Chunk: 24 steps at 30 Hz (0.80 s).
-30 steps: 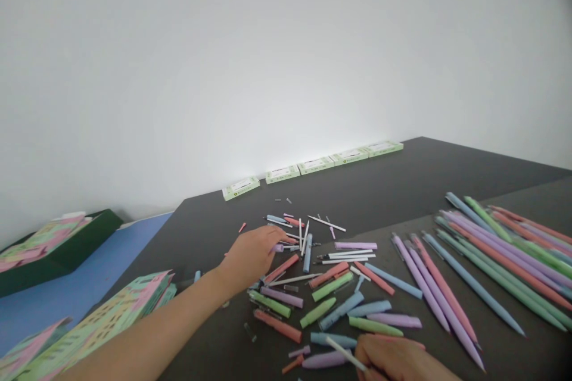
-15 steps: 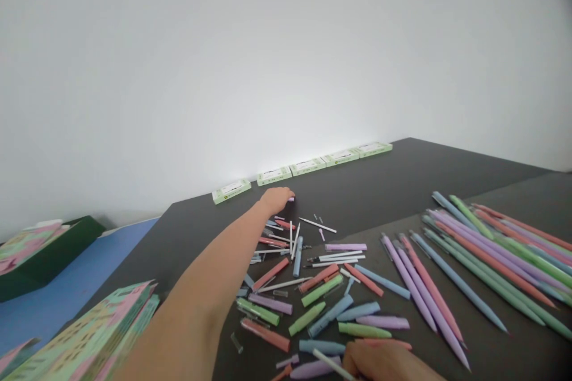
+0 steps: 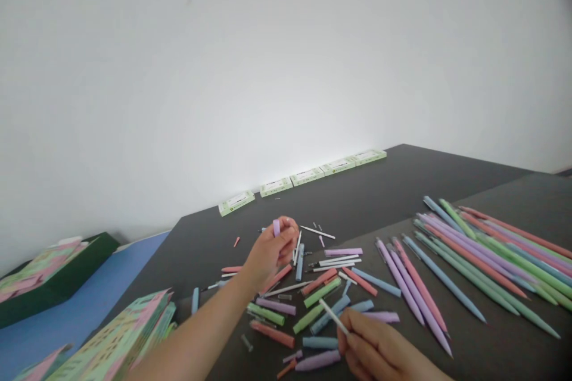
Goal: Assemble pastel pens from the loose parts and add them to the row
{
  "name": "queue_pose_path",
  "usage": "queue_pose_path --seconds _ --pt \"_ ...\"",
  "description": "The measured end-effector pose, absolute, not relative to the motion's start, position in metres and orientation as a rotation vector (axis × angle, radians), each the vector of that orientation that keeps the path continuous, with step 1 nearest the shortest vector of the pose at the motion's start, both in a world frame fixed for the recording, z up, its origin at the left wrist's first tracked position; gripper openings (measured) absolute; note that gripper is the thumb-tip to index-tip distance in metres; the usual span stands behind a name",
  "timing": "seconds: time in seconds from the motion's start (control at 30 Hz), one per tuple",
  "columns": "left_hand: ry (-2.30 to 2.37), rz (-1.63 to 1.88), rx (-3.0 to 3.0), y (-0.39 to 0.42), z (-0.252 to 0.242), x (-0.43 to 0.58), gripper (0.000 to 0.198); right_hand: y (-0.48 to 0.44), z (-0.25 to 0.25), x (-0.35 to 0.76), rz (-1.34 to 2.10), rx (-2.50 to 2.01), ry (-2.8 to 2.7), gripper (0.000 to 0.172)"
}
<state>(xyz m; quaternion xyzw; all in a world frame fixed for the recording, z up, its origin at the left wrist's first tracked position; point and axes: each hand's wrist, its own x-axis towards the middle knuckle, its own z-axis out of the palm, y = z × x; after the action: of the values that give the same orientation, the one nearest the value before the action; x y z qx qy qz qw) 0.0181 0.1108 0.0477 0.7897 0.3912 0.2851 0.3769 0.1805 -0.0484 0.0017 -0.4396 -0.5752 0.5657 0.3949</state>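
Observation:
My left hand [image 3: 274, 247] is raised over the far part of the loose pen parts, its fingers closed round a purple pen barrel [image 3: 276, 227] whose end pokes out at the top. Low in the middle, my right hand [image 3: 373, 339] pinches a white pen refill [image 3: 333, 315] that points up and to the left. Between and below the hands lie coloured barrel pieces, among them a green barrel [image 3: 322, 293], a blue barrel [image 3: 320, 343] and a purple tapered piece [image 3: 318, 361]. White refills [image 3: 337, 261] and small clear tubes are scattered among them.
Whole pens [image 3: 473, 256] in several colours lie in a spread on the right. A row of pale green boxes [image 3: 307, 176] stands along the wall at the table's back. On the left are stacked printed cartons [image 3: 118, 333] and a dark green box [image 3: 67, 271] on a blue surface [image 3: 96, 289].
My left hand has drawn back toward me from the far edge of the parts, bringing the purple barrel. My right hand has risen with the refill and shows more fully.

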Motion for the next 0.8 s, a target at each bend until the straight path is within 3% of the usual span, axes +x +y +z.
queue_pose_path --seconds 0.27,0.57,0.67,0.8 --pt "0.598 0.822 1.036 -0.035 0.027 0.012 0.022 -0.066 0.015 0.172 1.79 -0.881 -1.075 0.024" --pt "0.825 0.943 1.22 -0.059 -0.002 0.021 0.024 -0.074 0.015 0.172 1.865 -0.948 -1.121 0.029" --pt "0.93 0.915 1.498 -0.057 0.0 0.017 0.021 -0.064 0.018 0.181 1.651 -1.111 -1.324 0.028" --pt "1.129 0.78 1.82 -0.052 0.003 0.013 0.012 -0.058 0.031 0.196 0.882 -1.32 -1.925 0.019"
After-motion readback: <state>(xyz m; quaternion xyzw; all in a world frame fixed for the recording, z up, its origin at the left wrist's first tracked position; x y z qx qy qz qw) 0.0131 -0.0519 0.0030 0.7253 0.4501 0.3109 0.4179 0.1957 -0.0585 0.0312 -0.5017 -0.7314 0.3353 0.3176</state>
